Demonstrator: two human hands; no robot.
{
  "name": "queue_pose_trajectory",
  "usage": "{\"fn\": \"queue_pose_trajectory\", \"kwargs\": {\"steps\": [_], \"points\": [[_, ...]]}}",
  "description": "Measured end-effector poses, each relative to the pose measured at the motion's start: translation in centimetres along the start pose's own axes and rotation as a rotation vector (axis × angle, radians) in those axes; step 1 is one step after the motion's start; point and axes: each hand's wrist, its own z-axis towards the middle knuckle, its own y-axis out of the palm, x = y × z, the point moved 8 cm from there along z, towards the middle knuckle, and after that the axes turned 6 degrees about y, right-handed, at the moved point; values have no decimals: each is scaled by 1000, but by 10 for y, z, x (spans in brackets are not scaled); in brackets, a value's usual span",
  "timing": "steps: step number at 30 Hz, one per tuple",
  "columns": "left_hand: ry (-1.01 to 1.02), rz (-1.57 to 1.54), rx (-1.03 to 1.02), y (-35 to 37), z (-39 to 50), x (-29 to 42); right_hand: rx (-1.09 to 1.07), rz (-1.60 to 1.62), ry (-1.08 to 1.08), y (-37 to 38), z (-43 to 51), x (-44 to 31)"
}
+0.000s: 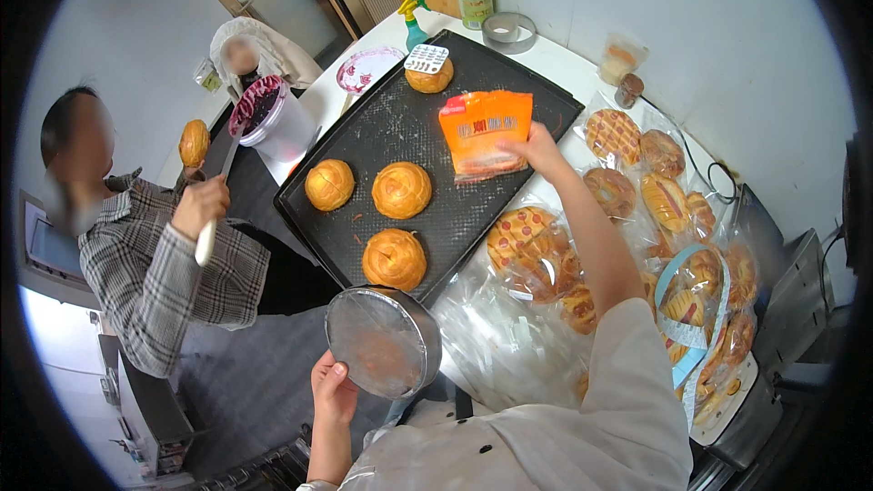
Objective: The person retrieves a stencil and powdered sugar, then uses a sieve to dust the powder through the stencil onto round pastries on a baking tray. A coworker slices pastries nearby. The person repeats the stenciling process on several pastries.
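Note:
My left hand (333, 385) grips the rim of a round metal sieve (382, 344), tilted at the near end of a black baking tray (470, 75). Reddish-brown residue shows on its mesh. In my right hand (539, 150) is an orange printed packet (485, 126), over the tray's right half. Three golden round buns sit on the tray: a left one (329, 185), a middle one (402, 189) and a near one (394, 259) beside the sieve. A fourth bun (431, 82) at the far end carries a white perforated plate (427, 58).
Bagged breads (661, 177) crowd the right side. At left a person (177, 252) holds a bun (195, 143) and a white-handled knife (206, 242) by a bucket of dark purple filling (290, 123). Another person (286, 58) is behind. A spray bottle (415, 31) stands beyond the tray.

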Motion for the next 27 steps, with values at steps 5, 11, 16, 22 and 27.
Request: {"fn": "queue_pose_trajectory", "kwargs": {"steps": [5, 11, 16, 22, 27], "points": [[51, -60, -42, 14, 24, 16, -140, -591, -28, 17, -16, 9], [28, -76, -151, 46, 91, 30, 13, -126, 44, 14, -19, 18], [-60, -41, -278, 82, 125, 29, 327, 338, -35, -23, -44, 10], [-89, -33, -308, 114, 136, 31, 399, 211, -135, -66, -75, -54], [-135, -64, -373, 134, 127, 24, 374, 637, -437, -81, -109, -72]]}}
